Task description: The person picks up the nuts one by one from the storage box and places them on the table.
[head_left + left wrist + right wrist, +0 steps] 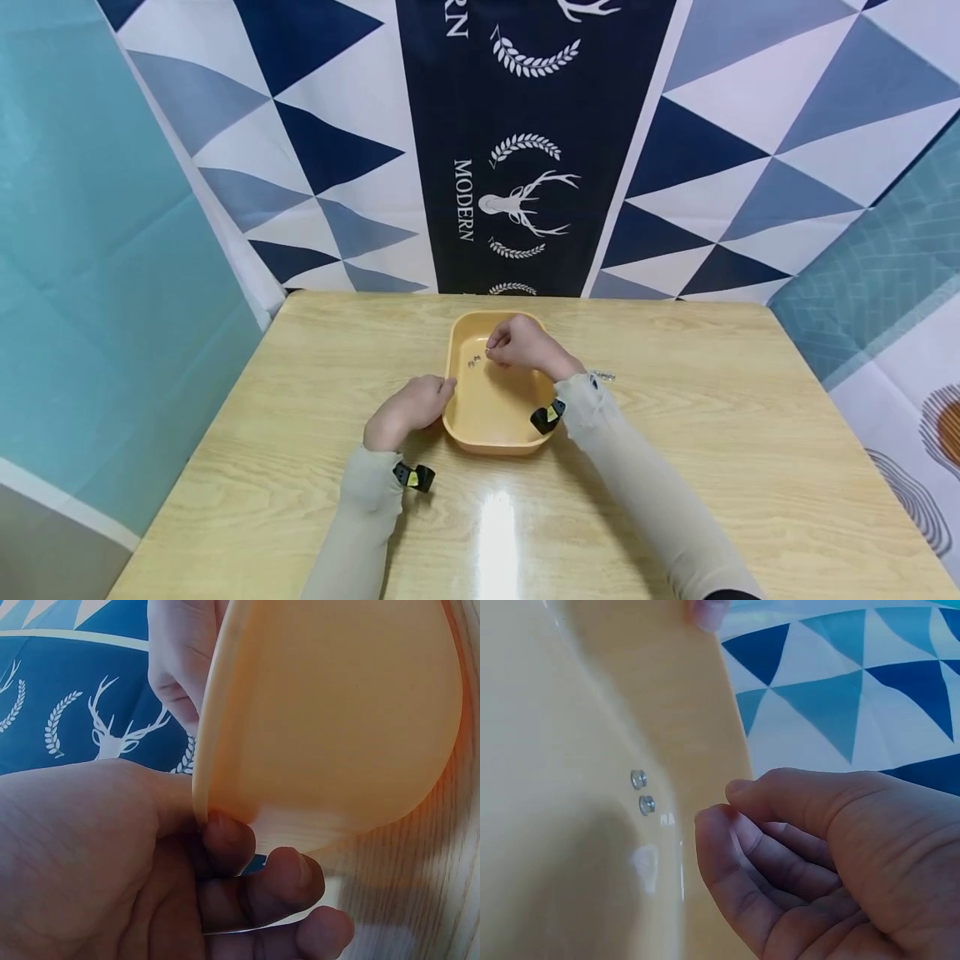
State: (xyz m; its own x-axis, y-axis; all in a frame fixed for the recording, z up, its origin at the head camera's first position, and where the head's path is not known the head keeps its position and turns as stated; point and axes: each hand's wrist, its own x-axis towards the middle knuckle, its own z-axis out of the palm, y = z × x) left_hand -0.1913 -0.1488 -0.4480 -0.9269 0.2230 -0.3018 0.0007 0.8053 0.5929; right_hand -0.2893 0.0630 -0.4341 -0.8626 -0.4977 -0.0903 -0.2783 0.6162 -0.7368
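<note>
A yellow plastic tray point(495, 417) sits on the table, and my left hand point(420, 403) grips its left rim. In the left wrist view, the tray wall point(337, 712) lies between the thumb and the curled fingers point(289, 877) outside it. My right hand point(519, 343) is over the far part of the tray, its thumb and index fingertips together at a small shiny clear bead point(487, 351). The right wrist view hides that bead behind the fingertips point(739, 787). Two more clear beads point(646, 805) lie on the tray floor near its wall.
Just right of the tray, partly behind the right wrist, lies a cluster of small shiny pieces point(602, 376). The wooden table point(697, 442) meets a patterned cloth backdrop point(517, 150) at its far edge. A wrist camera point(547, 417) overhangs the tray's right rim.
</note>
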